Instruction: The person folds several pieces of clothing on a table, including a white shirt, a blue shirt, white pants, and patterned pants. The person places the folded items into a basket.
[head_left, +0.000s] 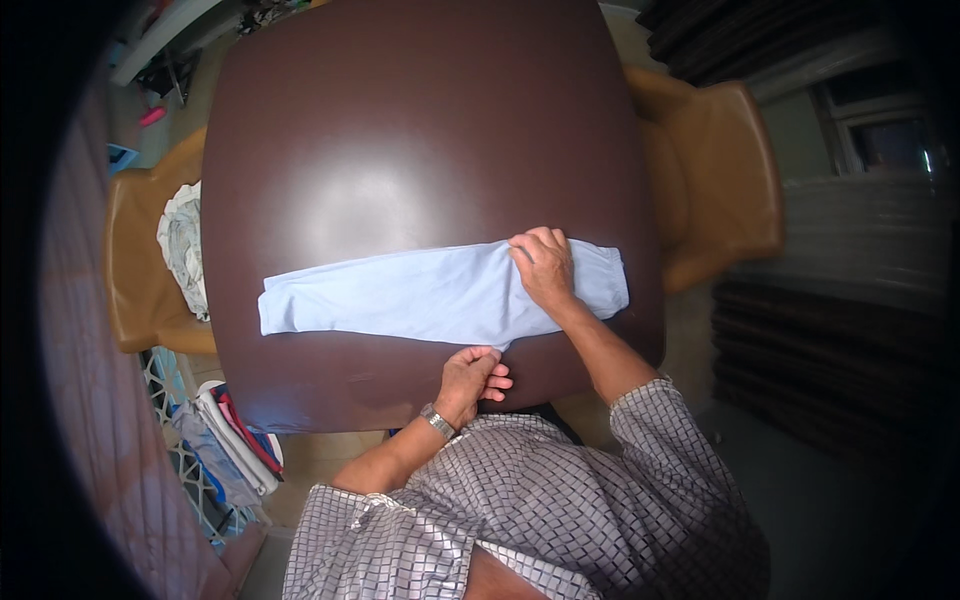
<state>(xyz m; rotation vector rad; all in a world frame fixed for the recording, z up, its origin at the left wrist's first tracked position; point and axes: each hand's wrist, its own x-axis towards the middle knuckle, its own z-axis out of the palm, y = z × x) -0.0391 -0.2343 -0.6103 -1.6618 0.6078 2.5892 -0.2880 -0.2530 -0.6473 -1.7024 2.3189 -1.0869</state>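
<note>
A pair of light blue cloth trousers (397, 292), folded lengthwise, lies across the near part of a dark brown table (450, 150). Its gathered waistband is at the right and the leg ends are at the left. My left hand (471, 379), with a metal watch on the wrist, pinches a small corner of the cloth at the near edge between thumb and finger. My right hand (546, 266) rests on the far edge of the trousers near the waistband, its fingers bent over the cloth; whether they grip it cannot be told.
A tan chair (142, 262) at the left holds crumpled pale cloth (184, 247). Another tan chair (720, 172) stands at the right. Folded clothes (232, 442) sit on a white rack at the lower left, below the table edge.
</note>
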